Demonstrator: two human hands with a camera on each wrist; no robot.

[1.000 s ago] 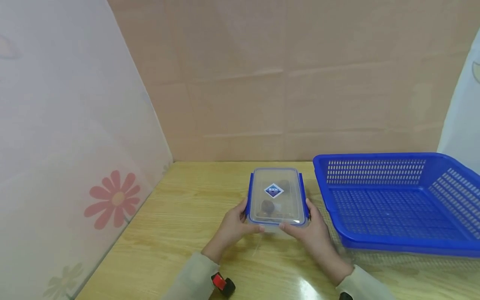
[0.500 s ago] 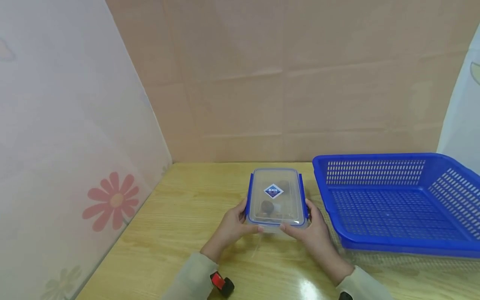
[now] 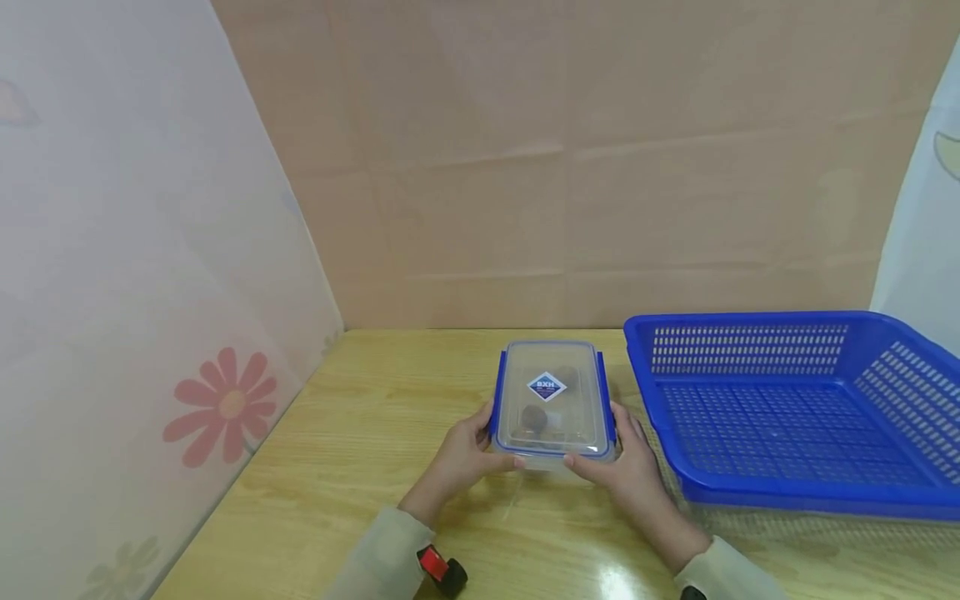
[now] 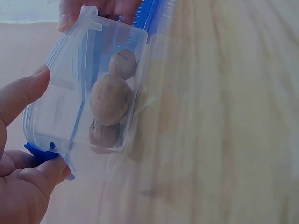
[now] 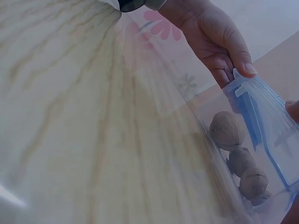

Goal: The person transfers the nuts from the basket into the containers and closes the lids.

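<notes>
A clear plastic food container with a blue-edged lid stands on the table in the head view. Its lid bears a diamond label, and blue latches run along both long sides. My left hand grips the left side, thumb on the front edge. On the other side my right hand holds the container in the same way, thumb at the front. Through the clear wall, several brown walnuts show in the left wrist view. There, fingers of my left hand touch a blue latch.
A large blue plastic basket with slotted walls stands to the right of the container. Wood-grain tabletop extends to the left. A plain tan cloth hangs behind, and a flower-printed cloth borders the left side.
The head view has tilted slightly, so the scene sits a little lower in it. Both hands keep their hold on the container, which has not visibly moved on the table.
</notes>
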